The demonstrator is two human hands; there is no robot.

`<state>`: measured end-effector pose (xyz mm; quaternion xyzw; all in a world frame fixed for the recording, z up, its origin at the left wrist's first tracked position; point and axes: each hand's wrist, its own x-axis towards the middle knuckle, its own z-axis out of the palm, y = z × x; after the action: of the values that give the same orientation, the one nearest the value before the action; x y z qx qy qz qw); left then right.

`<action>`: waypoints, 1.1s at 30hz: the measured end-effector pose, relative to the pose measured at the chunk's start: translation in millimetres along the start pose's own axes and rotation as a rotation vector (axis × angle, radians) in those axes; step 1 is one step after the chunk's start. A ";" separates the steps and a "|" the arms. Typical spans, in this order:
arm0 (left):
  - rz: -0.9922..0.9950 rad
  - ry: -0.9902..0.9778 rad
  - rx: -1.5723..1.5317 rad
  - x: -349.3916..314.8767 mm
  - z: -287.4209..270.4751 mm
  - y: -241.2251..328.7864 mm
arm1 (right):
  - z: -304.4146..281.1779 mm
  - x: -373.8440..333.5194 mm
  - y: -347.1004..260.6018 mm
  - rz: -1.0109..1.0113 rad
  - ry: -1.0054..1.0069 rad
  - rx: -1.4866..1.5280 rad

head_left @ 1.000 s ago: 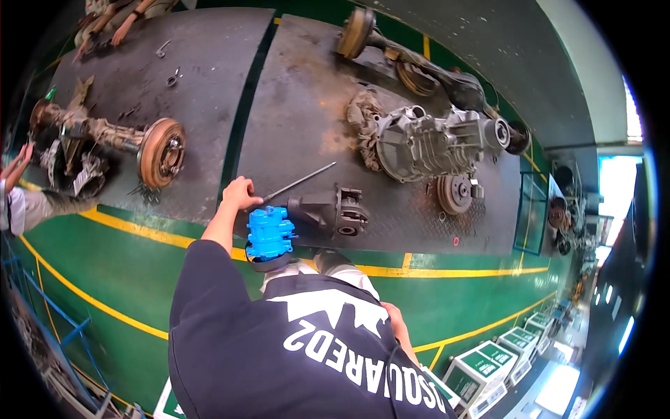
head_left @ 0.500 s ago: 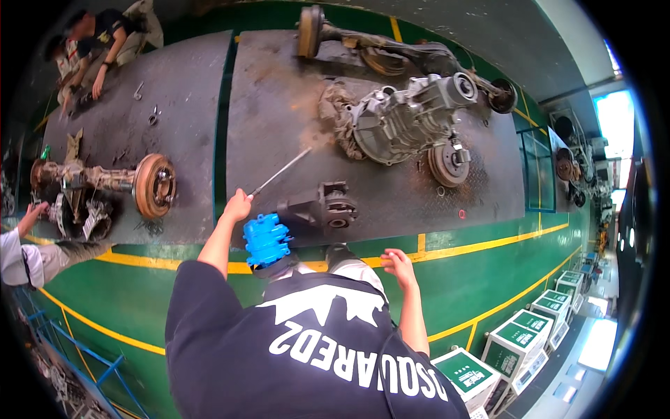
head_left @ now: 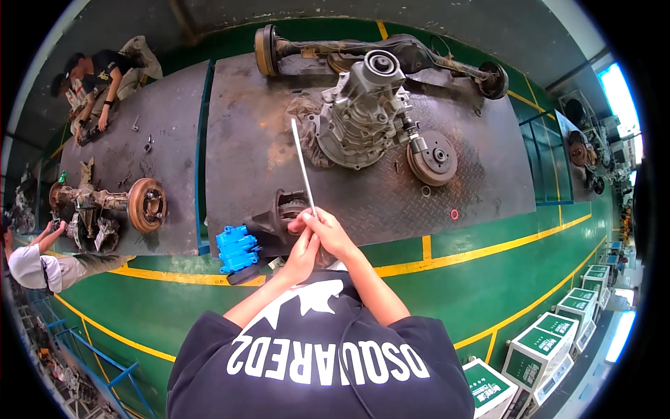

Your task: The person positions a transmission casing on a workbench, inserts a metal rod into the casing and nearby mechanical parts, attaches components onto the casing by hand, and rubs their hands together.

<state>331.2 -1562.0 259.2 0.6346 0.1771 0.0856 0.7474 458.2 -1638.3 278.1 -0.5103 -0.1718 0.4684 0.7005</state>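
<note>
A long thin metal rod [head_left: 301, 157] points up and away over the near part of the workbench, its far tip close to the grey gearbox [head_left: 359, 119]. My right hand [head_left: 330, 234] is closed round the near part of the rod. Against it, just below and to the left, my left hand [head_left: 300, 257] is closed in line with the rod, whose lower end is hidden between my hands. Beyond them a dark cast yoke-like part [head_left: 276, 216] lies at the bench's near edge. A bright blue ribbed part [head_left: 237, 249] is left of my hands.
An axle [head_left: 370, 47] lies along the far side of the dark workbench [head_left: 481, 153]. A rusty brake drum [head_left: 433, 159] and a small red ring [head_left: 454, 214] are to the right. Two people [head_left: 105, 84] [head_left: 38, 262] are at the left bench. White-and-green boxes [head_left: 534, 349] line the floor.
My right hand has come in from the right and closed on the rod. My left hand has moved right beside it. The rod now stands steeper, leaning slightly left. The view has shifted.
</note>
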 end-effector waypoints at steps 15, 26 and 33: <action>0.160 0.004 0.519 119.7 13.2 152.4 | -149.5 -101.8 -49.5 0.163 0.310 -0.272; 0.935 0.171 0.624 357.9 66.2 274.7 | -124.3 -170.1 -85.9 0.036 0.343 -0.426; 0.845 0.248 0.656 395.5 95.6 232.5 | -96.2 -140.1 -143.5 -0.078 0.662 -1.303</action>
<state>754.3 -1468.5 437.7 0.8355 0.0108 0.3926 0.3844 526.0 -1813.9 396.6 -0.9317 -0.2130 0.0671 0.2864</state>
